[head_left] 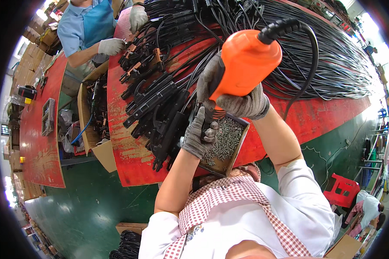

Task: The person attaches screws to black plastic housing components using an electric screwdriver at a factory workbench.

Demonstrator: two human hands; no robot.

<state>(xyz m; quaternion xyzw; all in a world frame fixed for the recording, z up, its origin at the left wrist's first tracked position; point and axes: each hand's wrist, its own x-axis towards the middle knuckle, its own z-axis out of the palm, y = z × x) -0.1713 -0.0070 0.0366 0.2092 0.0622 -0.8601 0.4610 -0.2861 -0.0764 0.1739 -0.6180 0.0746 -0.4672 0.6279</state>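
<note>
Driver (250,60) over the tray (239,151), screws (227,140) plentiful

The right hand (247,103) grips it. The left hand (194,136) curls half-open at the tray; whether it holds anything, I cannot tell. Black handles (153,102) crowd the table (122,125) leftward; much seems left, finished ones indistinguishable.

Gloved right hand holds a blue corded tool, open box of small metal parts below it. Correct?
Colour's wrong: the head view shows the corded tool is orange, not blue. The gloved right hand holds it, with the open box of small metal parts below.
</note>
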